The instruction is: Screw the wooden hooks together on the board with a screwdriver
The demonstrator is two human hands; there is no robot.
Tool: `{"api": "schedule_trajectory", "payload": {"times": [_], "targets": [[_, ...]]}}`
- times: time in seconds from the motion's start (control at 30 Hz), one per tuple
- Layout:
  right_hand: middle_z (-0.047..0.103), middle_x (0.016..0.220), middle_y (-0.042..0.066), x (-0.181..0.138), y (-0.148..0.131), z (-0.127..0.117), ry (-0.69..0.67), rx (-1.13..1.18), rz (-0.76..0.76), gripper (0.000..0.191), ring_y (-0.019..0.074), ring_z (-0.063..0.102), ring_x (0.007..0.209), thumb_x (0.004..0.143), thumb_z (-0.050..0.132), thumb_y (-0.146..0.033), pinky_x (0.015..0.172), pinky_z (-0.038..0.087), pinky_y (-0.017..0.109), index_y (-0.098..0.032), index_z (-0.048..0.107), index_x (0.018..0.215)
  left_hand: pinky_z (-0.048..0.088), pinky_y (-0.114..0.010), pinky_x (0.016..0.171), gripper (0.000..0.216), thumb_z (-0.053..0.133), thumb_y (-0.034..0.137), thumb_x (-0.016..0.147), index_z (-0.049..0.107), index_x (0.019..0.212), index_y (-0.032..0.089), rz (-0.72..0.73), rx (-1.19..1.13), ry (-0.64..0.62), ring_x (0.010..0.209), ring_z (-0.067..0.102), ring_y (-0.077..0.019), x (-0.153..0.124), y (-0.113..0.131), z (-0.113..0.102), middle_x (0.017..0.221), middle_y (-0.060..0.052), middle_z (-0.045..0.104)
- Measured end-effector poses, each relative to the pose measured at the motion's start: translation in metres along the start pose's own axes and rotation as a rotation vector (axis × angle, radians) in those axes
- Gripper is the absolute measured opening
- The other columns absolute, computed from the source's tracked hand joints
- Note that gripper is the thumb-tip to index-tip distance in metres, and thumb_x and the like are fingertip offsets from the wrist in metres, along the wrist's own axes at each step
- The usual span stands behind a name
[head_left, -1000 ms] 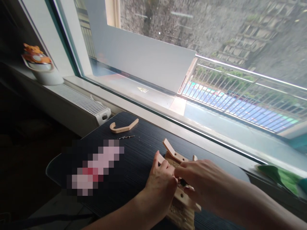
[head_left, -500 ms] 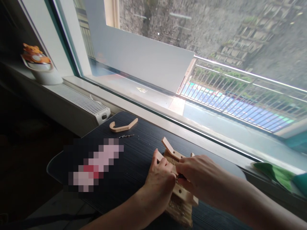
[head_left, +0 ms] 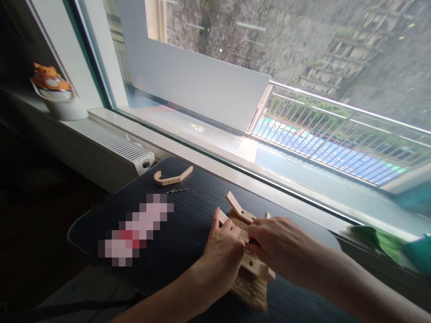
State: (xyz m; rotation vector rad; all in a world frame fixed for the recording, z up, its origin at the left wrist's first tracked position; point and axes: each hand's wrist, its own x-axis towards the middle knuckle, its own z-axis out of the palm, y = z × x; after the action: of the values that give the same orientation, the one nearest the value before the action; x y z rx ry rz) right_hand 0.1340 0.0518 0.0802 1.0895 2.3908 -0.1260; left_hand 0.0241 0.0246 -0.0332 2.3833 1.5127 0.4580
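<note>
My left hand is closed over a pale wooden hook piece that lies across a rough wooden board; its index finger stretches along the piece. Right beside it, my right hand is closed on a thin dark tool. Only a short part of this tool shows between the hands, so its kind is unclear. Another angled wooden piece with screw holes crosses the board's far end. A similar drilled wooden piece lies nearer to me.
A loose wooden hook and several small screws lie at the far left of the black table. A pixelated pink item is left of my hands. The window sill, radiator and green cloth border the table.
The camera view has shifted slightly. My right hand has turned a little around the dark tool, while my left hand keeps its hold on the wooden piece.
</note>
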Motion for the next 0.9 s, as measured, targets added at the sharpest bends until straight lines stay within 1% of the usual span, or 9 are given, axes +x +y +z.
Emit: {"api": "schedule_trajectory", "payload": {"times": [0.07, 0.17, 0.23, 0.3, 0.4, 0.5, 0.63, 0.77, 0.9], "targets": [[0.069, 0.080, 0.006, -0.003, -0.001, -0.004, 0.010, -0.003, 0.001, 0.014, 0.0206, 0.066, 0.074, 0.085, 0.055, -0.014, 0.059, 0.037, 0.028, -0.017, 0.068, 0.083, 0.018, -0.063, 0.111, 0.029, 0.047, 0.037, 0.092, 0.068, 0.098, 0.019, 0.013, -0.005, 0.019, 0.105, 0.056, -0.0264, -0.001, 0.000, -0.001, 0.096, -0.008, 0.069], [0.069, 0.093, 0.008, -0.006, -0.003, -0.006, 0.015, -0.016, 0.001, 0.021, 0.0199, 0.066, 0.079, 0.083, 0.053, -0.005, 0.061, 0.038, 0.028, -0.017, 0.070, 0.088, 0.017, -0.063, 0.112, 0.026, 0.050, 0.037, 0.090, 0.069, 0.100, 0.021, 0.027, -0.010, 0.038, 0.106, 0.056, -0.0259, -0.002, 0.000, 0.000, 0.097, -0.007, 0.069], [0.068, 0.096, 0.009, -0.006, -0.003, -0.004, 0.014, -0.014, -0.013, 0.024, 0.0195, 0.066, 0.081, 0.085, 0.050, -0.004, 0.065, 0.041, 0.028, -0.017, 0.070, 0.086, 0.017, -0.062, 0.112, 0.028, 0.047, 0.035, 0.091, 0.068, 0.101, 0.020, 0.015, 0.001, 0.040, 0.105, 0.056, -0.0257, -0.002, 0.000, 0.000, 0.097, -0.008, 0.069], [0.068, 0.097, 0.009, -0.004, -0.002, 0.001, 0.045, -0.001, -0.041, 0.023, 0.0192, 0.066, 0.083, 0.085, 0.051, -0.004, 0.067, 0.042, 0.027, -0.016, 0.071, 0.085, 0.019, -0.062, 0.112, 0.029, 0.045, 0.034, 0.092, 0.068, 0.099, 0.018, 0.004, 0.015, 0.038, 0.103, 0.057, -0.0257, -0.002, 0.000, 0.001, 0.096, -0.008, 0.069], [0.069, 0.089, 0.009, 0.000, 0.000, 0.007, 0.095, 0.010, -0.051, 0.021, 0.0172, 0.066, 0.079, 0.084, 0.052, -0.005, 0.064, 0.041, 0.025, -0.016, 0.070, 0.087, 0.021, -0.061, 0.111, 0.028, 0.045, 0.033, 0.092, 0.068, 0.094, 0.017, 0.006, 0.023, 0.036, 0.101, 0.057, -0.0257, -0.001, 0.000, 0.002, 0.092, -0.007, 0.069], [0.070, 0.079, 0.008, 0.001, 0.000, 0.006, 0.062, -0.006, -0.024, 0.019, 0.0178, 0.067, 0.075, 0.085, 0.052, -0.010, 0.059, 0.038, 0.026, -0.016, 0.070, 0.086, 0.020, -0.062, 0.111, 0.026, 0.046, 0.031, 0.091, 0.068, 0.089, 0.017, 0.009, 0.020, 0.035, 0.101, 0.057, -0.0256, -0.001, -0.001, 0.004, 0.090, -0.007, 0.068], [0.071, 0.081, 0.008, 0.000, -0.002, 0.001, 0.011, -0.033, 0.007, 0.017, 0.0215, 0.068, 0.075, 0.086, 0.055, -0.015, 0.058, 0.036, 0.028, -0.017, 0.070, 0.081, 0.019, -0.063, 0.111, 0.024, 0.046, 0.028, 0.091, 0.068, 0.088, 0.017, -0.001, 0.017, 0.018, 0.103, 0.057, -0.0260, 0.000, -0.002, 0.006, 0.093, -0.007, 0.069], [0.072, 0.085, 0.008, -0.003, -0.004, 0.001, 0.002, 0.010, -0.060, 0.018, 0.0220, 0.067, 0.082, 0.084, 0.054, -0.010, 0.064, 0.039, 0.028, -0.016, 0.070, 0.081, 0.020, -0.063, 0.111, 0.024, 0.044, 0.025, 0.091, 0.066, 0.094, 0.017, -0.012, 0.043, 0.008, 0.101, 0.058, -0.0258, 0.002, -0.001, 0.006, 0.092, -0.007, 0.068], [0.071, 0.086, 0.008, -0.004, -0.003, 0.004, 0.001, 0.094, -0.105, 0.021, 0.0189, 0.065, 0.084, 0.085, 0.051, -0.006, 0.071, 0.040, 0.027, -0.016, 0.070, 0.083, 0.017, -0.060, 0.113, 0.018, 0.050, 0.025, 0.087, 0.066, 0.094, 0.020, 0.021, 0.004, 0.003, 0.106, 0.056, -0.0241, -0.008, -0.003, -0.009, 0.097, -0.004, 0.067]]}}
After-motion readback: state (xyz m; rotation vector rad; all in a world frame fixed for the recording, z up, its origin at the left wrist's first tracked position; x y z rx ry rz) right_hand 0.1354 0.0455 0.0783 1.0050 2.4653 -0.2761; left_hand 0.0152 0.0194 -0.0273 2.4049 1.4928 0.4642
